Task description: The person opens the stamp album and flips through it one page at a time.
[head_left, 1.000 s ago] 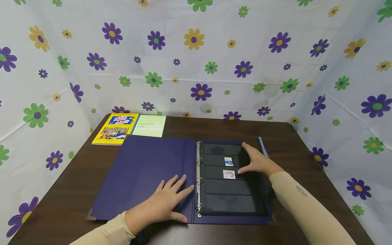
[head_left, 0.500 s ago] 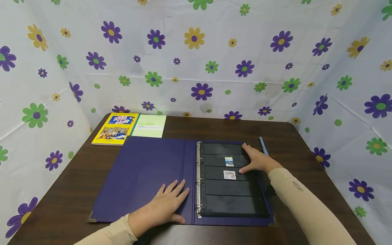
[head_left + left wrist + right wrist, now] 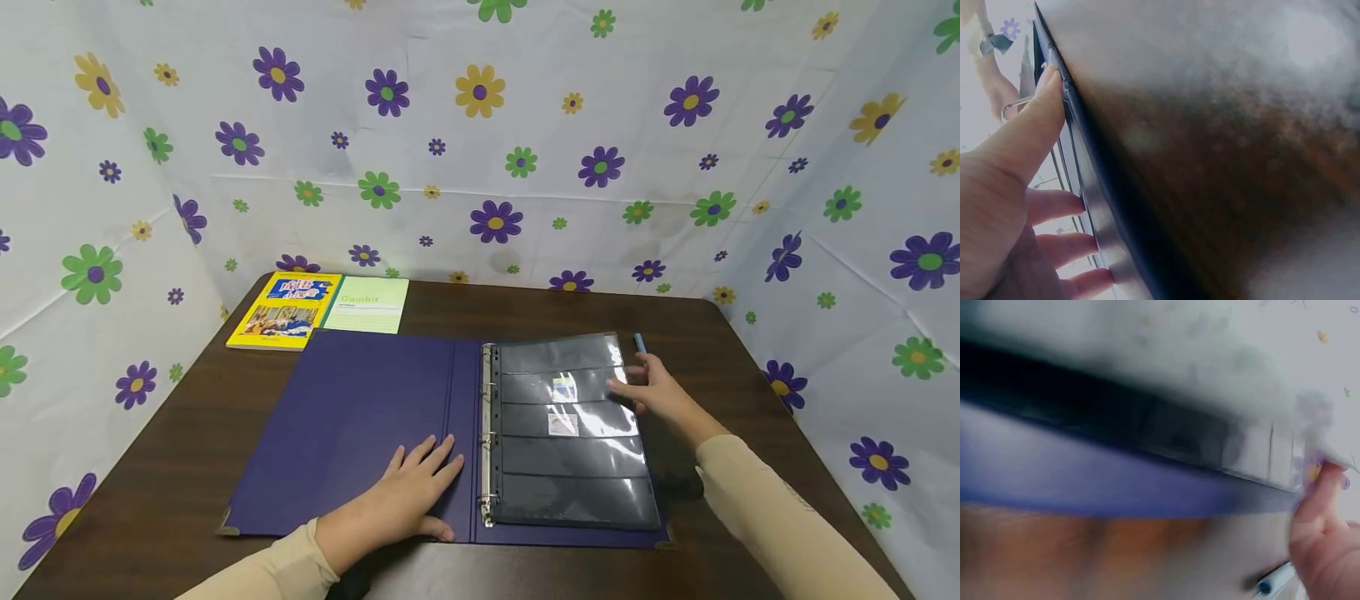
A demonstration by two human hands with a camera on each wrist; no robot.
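An open purple ring-binder stamp album [image 3: 360,417] lies on the table, its metal rings [image 3: 486,437] holding black pocket pages. Two small stamps, a blue and yellow one [image 3: 564,389] and a pale one [image 3: 562,424], sit in the top page [image 3: 573,458]. With thumb on top and fingers behind, my right hand [image 3: 663,396] pinches that page's right edge; its upper part is lifted and glare crosses it. My left hand [image 3: 397,496] rests, fingers spread, on the left cover beside the spine. The left wrist view shows its thumb [image 3: 1029,128] along the album's near edge.
At the back left lie a yellow book [image 3: 285,312] and a pale green notebook [image 3: 367,307]. Past the right hand is a blue pen [image 3: 640,342], partly hidden. Flower-patterned cloth [image 3: 480,167] surrounds the dark wooden table [image 3: 172,450].
My right hand, earlier laid over the page's upper right, has moved right and taken hold of its edge. The page's upper right corner has risen. The left hand stays on the cover.
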